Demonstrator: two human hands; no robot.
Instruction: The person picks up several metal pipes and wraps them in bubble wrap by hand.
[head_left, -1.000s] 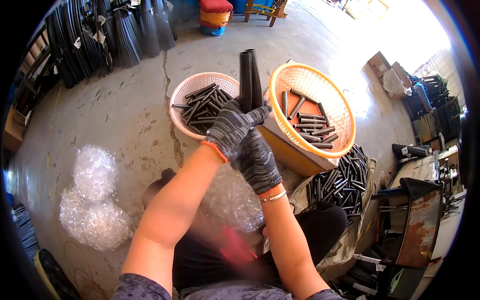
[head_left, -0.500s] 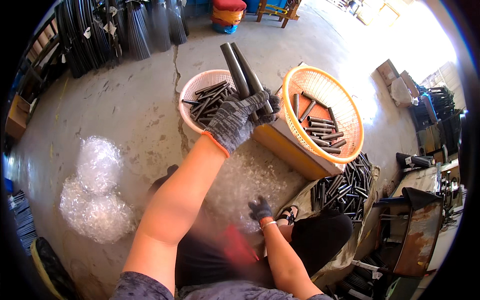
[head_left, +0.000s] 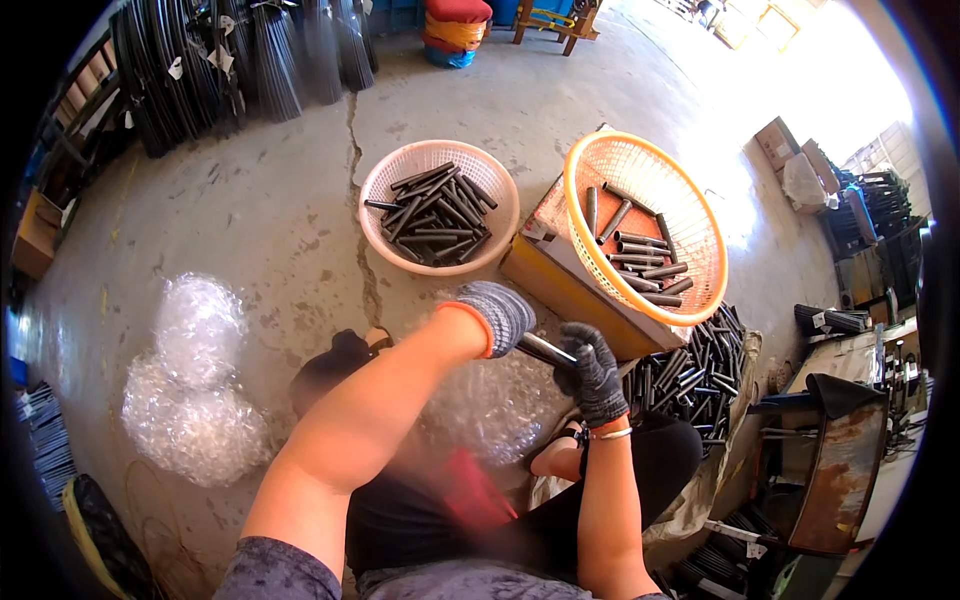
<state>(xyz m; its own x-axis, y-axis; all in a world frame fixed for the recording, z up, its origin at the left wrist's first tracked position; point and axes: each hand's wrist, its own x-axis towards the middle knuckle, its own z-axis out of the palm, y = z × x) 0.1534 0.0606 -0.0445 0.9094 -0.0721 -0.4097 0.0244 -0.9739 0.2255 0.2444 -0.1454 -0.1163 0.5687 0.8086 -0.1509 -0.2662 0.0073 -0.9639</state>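
Note:
My left hand, in a grey knitted glove with an orange cuff, is closed around one end of a dark metal tube. My right hand, also in a dark glove and with a bracelet at the wrist, has its fingers closed at the tube's other end. The tube slants between both hands; whether a second tube lies behind it is hidden. Beyond my hands, a pink basket holds many short dark tubes. To its right, an orange basket with several more tubes sits tilted on a cardboard box.
A heap of dark tubes lies on a sheet at right. Crumpled clear plastic rests on the floor at left, with more clear plastic under my hands. Bundled black rods stand far left; a rusty metal piece is at right.
My left hand has come down from in front of the pink basket, bringing its tubes toward me. My right hand has risen and now grips the far end, uncovering the pink basket.

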